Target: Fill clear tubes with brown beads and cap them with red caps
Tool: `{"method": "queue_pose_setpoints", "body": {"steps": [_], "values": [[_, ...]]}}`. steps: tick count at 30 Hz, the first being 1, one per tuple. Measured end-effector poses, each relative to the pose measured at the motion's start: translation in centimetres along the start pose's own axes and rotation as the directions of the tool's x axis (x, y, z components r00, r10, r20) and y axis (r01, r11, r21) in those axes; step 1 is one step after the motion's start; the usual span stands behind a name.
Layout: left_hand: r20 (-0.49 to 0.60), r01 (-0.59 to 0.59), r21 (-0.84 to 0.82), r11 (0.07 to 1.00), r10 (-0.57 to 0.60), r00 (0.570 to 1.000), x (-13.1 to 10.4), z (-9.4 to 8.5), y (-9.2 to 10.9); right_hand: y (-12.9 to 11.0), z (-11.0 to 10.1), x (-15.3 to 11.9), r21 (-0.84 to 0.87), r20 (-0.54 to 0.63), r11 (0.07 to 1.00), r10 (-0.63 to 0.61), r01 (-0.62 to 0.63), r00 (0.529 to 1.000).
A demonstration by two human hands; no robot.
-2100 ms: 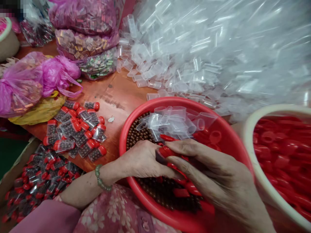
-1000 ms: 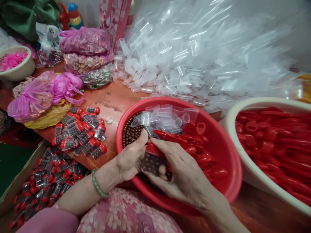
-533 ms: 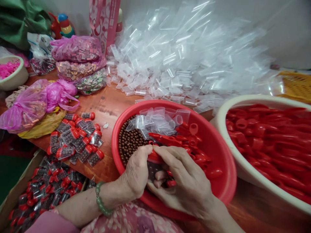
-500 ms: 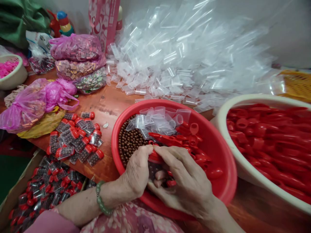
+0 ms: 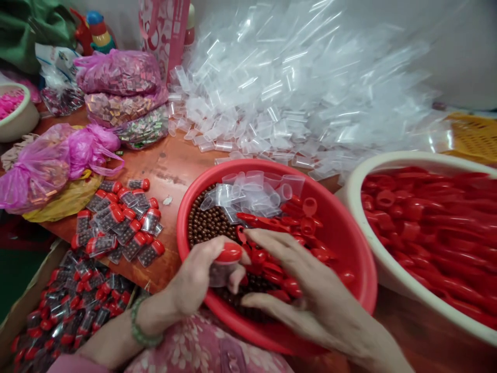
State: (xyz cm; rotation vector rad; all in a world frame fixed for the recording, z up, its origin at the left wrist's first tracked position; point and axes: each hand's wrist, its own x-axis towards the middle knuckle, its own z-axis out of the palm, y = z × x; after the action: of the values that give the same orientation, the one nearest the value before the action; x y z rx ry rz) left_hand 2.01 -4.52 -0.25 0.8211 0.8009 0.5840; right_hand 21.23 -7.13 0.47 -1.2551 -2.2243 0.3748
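My left hand (image 5: pixel 198 277) is closed around a small clear tube with a red cap (image 5: pixel 230 253); dark beads show inside it. My right hand (image 5: pixel 306 290) hovers over the near part of a red basin (image 5: pixel 367 290), fingers spread and holding nothing. Inside the basin, brown beads (image 5: pixel 209 220) lie on the left. Clear plastic tubes (image 5: pixel 252 191) are heaped at its back, and red plastic pieces (image 5: pixel 306 225) fill the right side and middle. My hands partly hide the beads at the front.
Capped, bead-filled tubes (image 5: pixel 112 217) are piled left of the basin, and more fill a box (image 5: pixel 77 300) below. A cream tub (image 5: pixel 355 191) of red parts stands right. Clear tubes (image 5: pixel 279 93) are heaped behind. Pink bags (image 5: pixel 120 77) sit at the back left.
My left hand has moved left with the capped tube, away from my right hand. The fingers of my right hand have let go of the tube and spread apart.
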Motion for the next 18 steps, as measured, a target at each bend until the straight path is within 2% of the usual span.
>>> {"method": "queue_pose_setpoints", "body": {"steps": [2, 4, 5, 6, 7, 8, 9, 11, 13, 14, 15, 16, 18], "values": [[0.038, -0.086, 0.054, 0.995, 0.084, 0.996, -3.1, -2.2, 1.0, 0.9, -1.0, 0.3, -0.018, -0.045, 0.998, 0.063, -0.064, 0.997], [-0.025, -0.089, 0.280, 0.956, 0.100, 0.995, -6.9, -4.9, 1.3, 2.1, -1.4, 1.2, -0.063, -0.061, 0.993, 0.100, -0.104, 0.993], [-0.109, -0.072, 0.406, 0.911, 0.127, 0.986, -8.9, -6.4, 1.1, 2.8, -1.3, 1.9, -0.091, -0.040, 0.991, 0.098, -0.102, 0.994], [-0.239, -0.009, 0.531, 0.848, 0.160, 0.958, -10.8, -7.8, 0.7, 3.5, -1.0, 2.7, -0.124, -0.006, 0.989, 0.084, -0.085, 0.996], [-0.389, 0.085, 0.631, 0.771, 0.220, 0.894, -12.7, -9.3, 0.1, 4.1, -0.6, 3.6, -0.161, 0.029, 0.985, 0.066, -0.060, 0.997], [-0.474, 0.183, 0.700, 0.691, 0.257, 0.842, -14.4, -10.7, -0.5, 4.7, 0.0, 4.4, -0.204, 0.067, 0.978, 0.048, -0.033, 0.997], [-0.511, 0.272, 0.749, 0.604, 0.264, 0.818, -15.9, -12.0, -1.2, 5.3, 0.6, 5.3, -0.255, 0.111, 0.967, 0.036, -0.006, 0.993], [-0.556, 0.444, 0.801, 0.402, 0.226, 0.800, -18.0, -14.2, -2.4, 6.3, 1.8, 6.8, -0.373, 0.183, 0.927, 0.030, 0.041, 0.983], [-0.601, 0.570, 0.799, 0.190, 0.248, 0.760, -19.0, -15.6, -2.9, 6.8, 2.8, 8.0, -0.451, 0.227, 0.889, 0.031, 0.077, 0.973], [-0.609, 0.602, 0.789, 0.121, 0.286, 0.740, -19.1, -15.9, -2.9, 7.0, 3.1, 8.4, -0.467, 0.244, 0.880, 0.029, 0.091, 0.969], [-0.603, 0.612, 0.786, 0.091, 0.330, 0.726, -18.8, -15.9, -2.7, 7.1, 3.3, 8.8, -0.469, 0.257, 0.877, 0.023, 0.104, 0.966], [-0.585, 0.595, 0.797, 0.100, 0.371, 0.721, -18.2, -15.7, -2.4, 7.1, 3.4, 9.0, -0.466, 0.271, 0.877, 0.016, 0.116, 0.962], [-0.526, 0.495, 0.848, 0.192, 0.431, 0.733, -16.3, -14.4, -1.5, 7.0, 3.3, 9.4, -0.472, 0.323, 0.870, 0.017, 0.146, 0.946]]}}
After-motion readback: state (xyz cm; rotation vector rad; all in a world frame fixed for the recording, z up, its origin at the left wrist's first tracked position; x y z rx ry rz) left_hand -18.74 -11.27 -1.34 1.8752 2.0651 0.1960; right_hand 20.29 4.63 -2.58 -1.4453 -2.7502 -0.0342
